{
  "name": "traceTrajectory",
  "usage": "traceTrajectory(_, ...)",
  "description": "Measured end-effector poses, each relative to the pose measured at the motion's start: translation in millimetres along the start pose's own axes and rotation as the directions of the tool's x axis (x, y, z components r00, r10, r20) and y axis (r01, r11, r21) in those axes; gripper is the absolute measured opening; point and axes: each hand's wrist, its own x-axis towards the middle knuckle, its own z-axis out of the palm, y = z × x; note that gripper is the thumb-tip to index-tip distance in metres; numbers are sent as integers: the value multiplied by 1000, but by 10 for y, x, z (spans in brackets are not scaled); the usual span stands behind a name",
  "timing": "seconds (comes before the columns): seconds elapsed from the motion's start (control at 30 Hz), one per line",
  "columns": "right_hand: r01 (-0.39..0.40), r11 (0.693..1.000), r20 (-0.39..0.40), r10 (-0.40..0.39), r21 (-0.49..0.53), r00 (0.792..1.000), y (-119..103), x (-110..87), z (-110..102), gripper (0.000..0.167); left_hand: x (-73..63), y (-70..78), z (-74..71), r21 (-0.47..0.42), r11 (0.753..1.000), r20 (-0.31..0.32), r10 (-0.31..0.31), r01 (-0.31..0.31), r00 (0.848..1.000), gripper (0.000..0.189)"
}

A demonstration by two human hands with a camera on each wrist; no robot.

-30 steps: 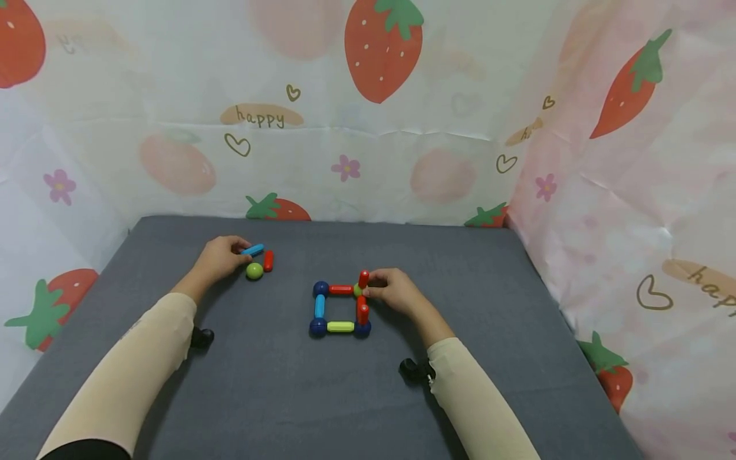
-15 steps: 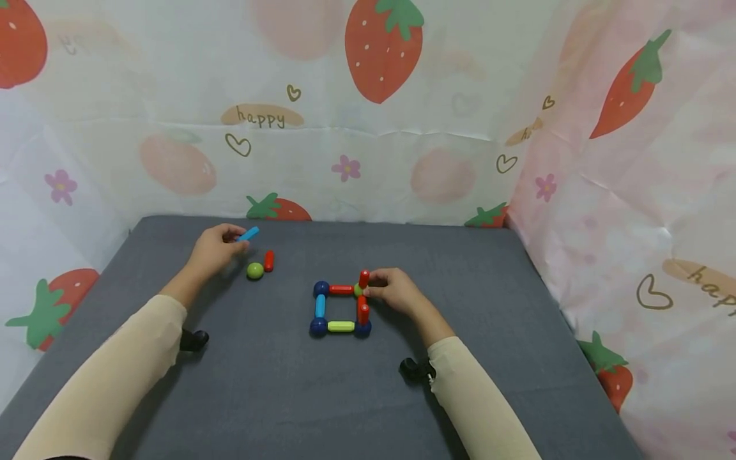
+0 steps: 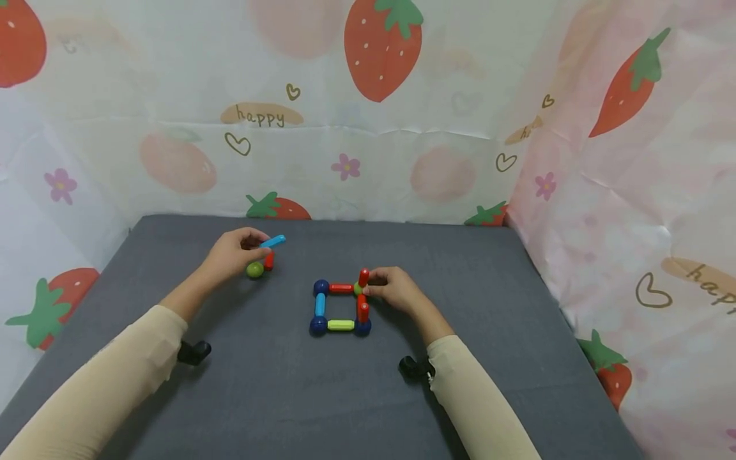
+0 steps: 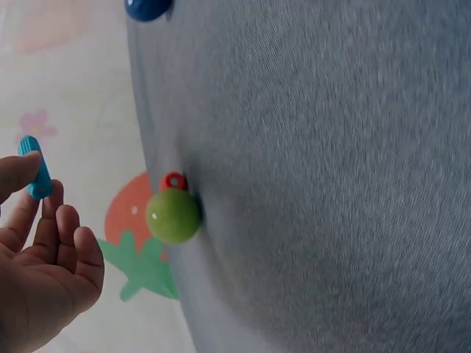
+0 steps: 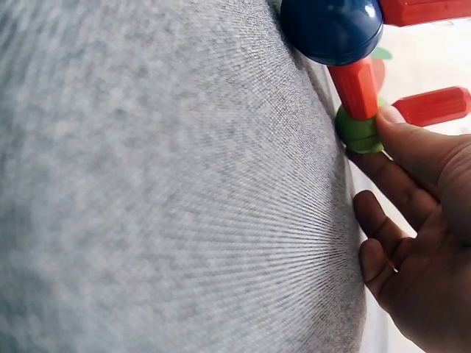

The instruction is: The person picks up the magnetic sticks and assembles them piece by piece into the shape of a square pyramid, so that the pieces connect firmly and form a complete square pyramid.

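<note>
My left hand pinches a light blue rod between thumb and finger, above the table at the back left. Below it lie a loose green ball and a red rod, partly hidden by the hand. In the middle is a square of rods and balls, with a yellow-green rod along its front and dark blue balls at three corners. Red rods stand up from both right corners. At the back right corner, my right hand pinches the green corner ball.
Grey cloth covers the table. Strawberry-print sheets hang behind it and along both sides. A black piece sticks out from each wrist by the cream sleeves.
The left hand has lifted the light blue rod from beside the loose red rod, first back and left, then to the right. The right hand and the square have stayed put.
</note>
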Motion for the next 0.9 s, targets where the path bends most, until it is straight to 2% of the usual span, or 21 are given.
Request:
traceTrajectory(0.17, 3, 1000, 9, -3, 12, 1000, 4, -10, 15, 30, -103, 50, 70, -54, 998, -7, 18, -19, 1000, 37)
traceTrajectory(0.3, 3, 1000, 7, -3, 22, 1000, 7, -12, 11, 29, -176, 144, 149, -85, 995, 5, 49, -49, 999, 35)
traceTrajectory(0.63, 2, 999, -2, -2, 42, 1000, 11, -21, 3, 28, -330, 377, 356, -124, 986, 100, 125, -112, 987, 27)
traceTrajectory(0.9, 6, 999, 1, -6, 51, 1000, 15, -28, 13, 28, -408, 409, 462, -163, 973, 186, 190, -161, 964, 25)
